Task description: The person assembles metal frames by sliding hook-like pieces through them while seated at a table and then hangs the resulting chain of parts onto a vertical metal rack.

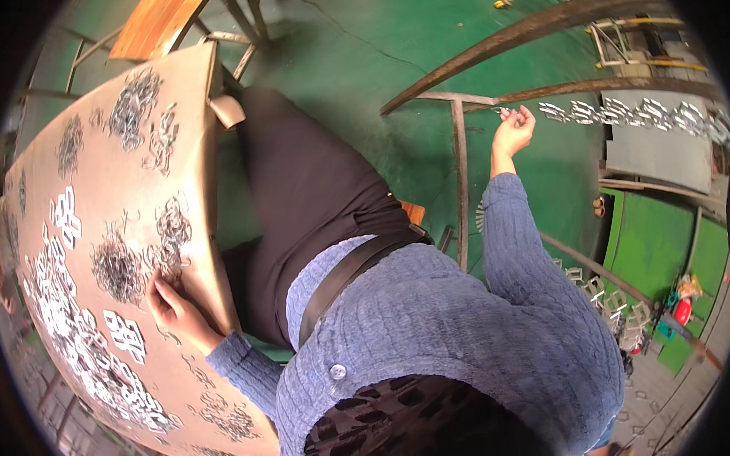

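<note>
My left hand (175, 311) rests on the brown-covered table (190, 162) at the left. Its thumb and fingers come together at the near edge of a pile of thin wire hooks (117, 269); whatever lies between the fingertips is too small to make out. Out to the right, my right hand (514, 130) is raised beside a metal rack (460, 176). The fingers there pinch a small silvery metal piece (499, 110) close to the bar. A row of silvery metal parts (618, 112) hangs along the rack, just right of this hand.
A large heap of flat silvery parts (79, 342) covers the table's far left side, with smaller hook piles (136, 107) around it. Curved rack bars (527, 41) cross the upper right. More parts hang at the lower right (613, 300), near a green panel (651, 242).
</note>
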{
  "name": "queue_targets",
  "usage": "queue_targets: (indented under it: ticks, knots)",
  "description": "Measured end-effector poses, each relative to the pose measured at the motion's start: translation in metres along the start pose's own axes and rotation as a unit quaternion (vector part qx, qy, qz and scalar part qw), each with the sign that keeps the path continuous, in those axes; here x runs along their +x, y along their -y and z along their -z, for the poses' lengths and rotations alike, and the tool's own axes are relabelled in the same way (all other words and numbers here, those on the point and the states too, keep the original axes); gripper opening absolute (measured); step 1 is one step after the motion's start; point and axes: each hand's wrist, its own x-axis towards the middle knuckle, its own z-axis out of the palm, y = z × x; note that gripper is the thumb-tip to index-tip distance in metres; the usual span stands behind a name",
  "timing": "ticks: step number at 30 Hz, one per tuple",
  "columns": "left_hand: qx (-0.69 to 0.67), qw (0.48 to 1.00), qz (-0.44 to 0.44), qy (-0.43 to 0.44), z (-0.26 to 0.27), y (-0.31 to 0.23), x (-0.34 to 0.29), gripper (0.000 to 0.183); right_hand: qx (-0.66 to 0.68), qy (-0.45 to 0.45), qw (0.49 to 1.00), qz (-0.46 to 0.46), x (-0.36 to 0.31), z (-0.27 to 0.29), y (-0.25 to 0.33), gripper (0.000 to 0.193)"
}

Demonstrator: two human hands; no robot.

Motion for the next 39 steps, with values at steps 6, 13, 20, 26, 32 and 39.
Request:
queue_targets:
  ticks: [6, 13, 20, 26, 32, 39]
  knots:
    - [0.032, 0.999, 0.005, -0.03, -0.005, -0.006, -0.001, 0.019, 0.132, 0.146, 0.979, 0.046, -0.036, -0.046, 0.062, 0.026]
    - [0.18, 0.98, -0.084, 0.017, 0.0, -0.044, -0.005, 0.012, 0.22, 0.301, 0.921, 0.108, -0.091, -0.081, 0.19, 0.026]
    - [0.107, 0.993, -0.055, -0.003, 0.017, -0.044, 0.002, 0.012, 0.328, 0.413, 0.829, 0.19, -0.141, -0.086, 0.306, 0.024]
    - [0.321, 0.937, -0.134, -0.036, 0.026, -0.033, 0.063, 0.017, 0.382, 0.56, 0.695, 0.242, -0.193, -0.068, 0.349, 0.024]
    - [0.268, 0.949, -0.164, 0.037, 0.017, -0.029, 0.061, 0.017, 0.377, 0.703, 0.563, 0.215, -0.236, -0.042, 0.353, 0.024]
    - [0.446, 0.855, 0.031, -0.264, 0.123, 0.014, 0.055, 0.043, 0.327, 0.783, 0.462, 0.258, -0.263, -0.036, 0.342, 0.024]
